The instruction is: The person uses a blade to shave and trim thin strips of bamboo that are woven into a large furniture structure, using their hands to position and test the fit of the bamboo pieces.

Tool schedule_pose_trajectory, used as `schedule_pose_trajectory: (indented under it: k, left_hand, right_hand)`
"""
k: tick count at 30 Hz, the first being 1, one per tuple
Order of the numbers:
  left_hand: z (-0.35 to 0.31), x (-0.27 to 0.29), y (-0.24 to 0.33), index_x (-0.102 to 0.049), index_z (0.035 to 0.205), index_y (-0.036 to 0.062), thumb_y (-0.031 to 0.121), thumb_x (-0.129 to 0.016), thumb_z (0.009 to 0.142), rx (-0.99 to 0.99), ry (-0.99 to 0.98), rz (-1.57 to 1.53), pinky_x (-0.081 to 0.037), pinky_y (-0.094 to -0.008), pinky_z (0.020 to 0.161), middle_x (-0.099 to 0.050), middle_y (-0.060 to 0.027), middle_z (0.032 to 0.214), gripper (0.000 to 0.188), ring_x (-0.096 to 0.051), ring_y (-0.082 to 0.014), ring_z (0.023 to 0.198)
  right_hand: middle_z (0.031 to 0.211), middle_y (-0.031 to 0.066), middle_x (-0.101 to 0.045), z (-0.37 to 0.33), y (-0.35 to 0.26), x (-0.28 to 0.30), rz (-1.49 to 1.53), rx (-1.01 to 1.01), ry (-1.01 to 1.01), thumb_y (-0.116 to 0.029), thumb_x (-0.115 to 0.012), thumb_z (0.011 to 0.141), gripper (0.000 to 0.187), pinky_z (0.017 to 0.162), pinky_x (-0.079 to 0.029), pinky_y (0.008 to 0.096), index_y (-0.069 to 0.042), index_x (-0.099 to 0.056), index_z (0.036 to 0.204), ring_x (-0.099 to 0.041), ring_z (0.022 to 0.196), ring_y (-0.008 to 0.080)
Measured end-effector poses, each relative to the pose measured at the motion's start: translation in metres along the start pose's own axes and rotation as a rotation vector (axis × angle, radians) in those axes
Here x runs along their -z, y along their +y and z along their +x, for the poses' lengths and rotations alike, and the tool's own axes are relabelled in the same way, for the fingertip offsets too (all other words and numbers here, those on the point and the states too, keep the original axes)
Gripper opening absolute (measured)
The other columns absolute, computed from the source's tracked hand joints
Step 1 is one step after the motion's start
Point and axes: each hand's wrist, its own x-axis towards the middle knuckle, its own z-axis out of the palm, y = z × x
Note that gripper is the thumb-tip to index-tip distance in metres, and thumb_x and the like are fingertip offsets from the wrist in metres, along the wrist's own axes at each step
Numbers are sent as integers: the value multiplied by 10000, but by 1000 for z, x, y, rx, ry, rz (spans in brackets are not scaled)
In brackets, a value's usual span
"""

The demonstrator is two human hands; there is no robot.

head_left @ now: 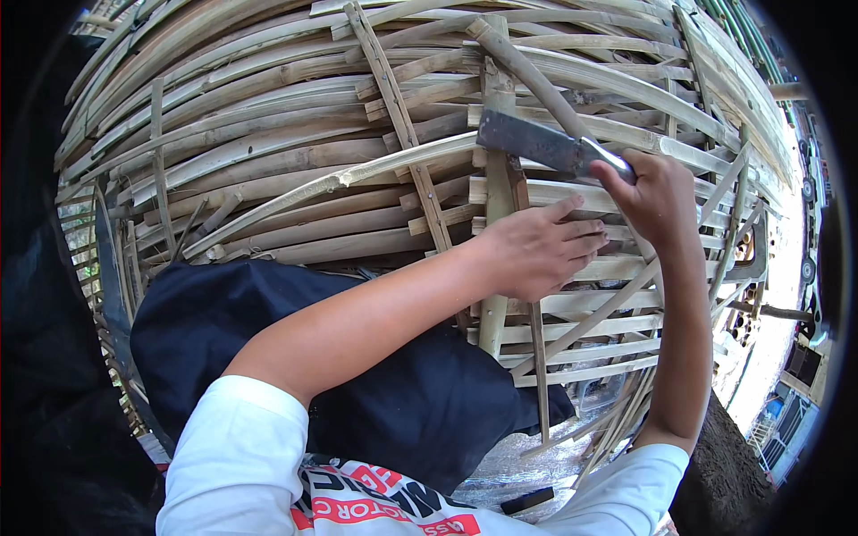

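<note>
My right hand (657, 192) is closed round the handle of a cleaver (527, 141), its thumb pressed near the shiny collar. The cleaver's dark, broad blade points left, over an upright bamboo post (498, 179). My left hand (541, 250) lies with its fingers stretched to the right, over the post and the split bamboo slats (585, 304). I see nothing held in it. A thin wooden strip (539, 357) runs down from beneath that hand. Behind the cleaver, a bamboo stick (532, 76) slants across the slats.
Split bamboo slats (259, 161) form a wide lattice ahead, crossed by a nailed batten (402, 125). Dark cloth (384, 393) covers my lap. A rough brown trunk (719, 473) stands at lower right. Parked vehicles (809, 214) show at the far right edge.
</note>
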Motion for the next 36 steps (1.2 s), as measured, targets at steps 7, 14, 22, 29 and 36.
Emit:
schedule_pose_trajectory:
  k: [7, 14, 22, 29, 36]
  left_hand:
    - [-2, 3, 3, -625, 1309, 88, 319, -509, 957, -5, -33, -3, -257, -463, 1209, -572, -64, 1426, 436, -484, -170, 1360]
    - [0, 2, 4, -625, 1308, 79, 323, -534, 935, -12, -40, -2, -255, -471, 1220, -573, -61, 1426, 455, -476, -173, 1374]
    - [1, 4, -4, -643, 1278, 73, 309, -550, 894, -4, 4, -14, -254, -478, 1219, -575, -53, 1422, 461, -478, -175, 1373]
    - [-4, 0, 3, -651, 1272, 80, 307, -546, 906, 6, -17, -33, -244, -468, 1221, -579, -51, 1418, 443, -476, -171, 1374]
    - [3, 3, -1, -641, 1284, 80, 309, -549, 901, -2, 15, -37, -251, -475, 1219, -571, -55, 1432, 456, -478, -170, 1376]
  right_hand:
    - [586, 124, -629, 4, -17, -4, -442, -50, -103, -565, -731, 811, 490, 568, -491, 399, -77, -771, 836, -639, 565, 323]
    - [586, 138, -630, -4, 3, 3, -54, -22, -50, -613, -716, 809, 549, 553, -488, 408, -64, -748, 800, -649, 572, 338]
    - [555, 147, -576, 10, 5, -5, -390, -9, -69, -572, -691, 849, 536, 556, -456, 417, -47, -707, 745, -603, 552, 337]
    - [542, 143, -564, 12, 3, -3, -222, 36, -64, -601, -722, 812, 593, 548, -459, 411, -29, -658, 668, -593, 533, 334]
    - [565, 141, -586, 29, 21, 1, -444, -17, -195, -654, -665, 829, 610, 580, -481, 416, -51, -757, 824, -607, 556, 340]
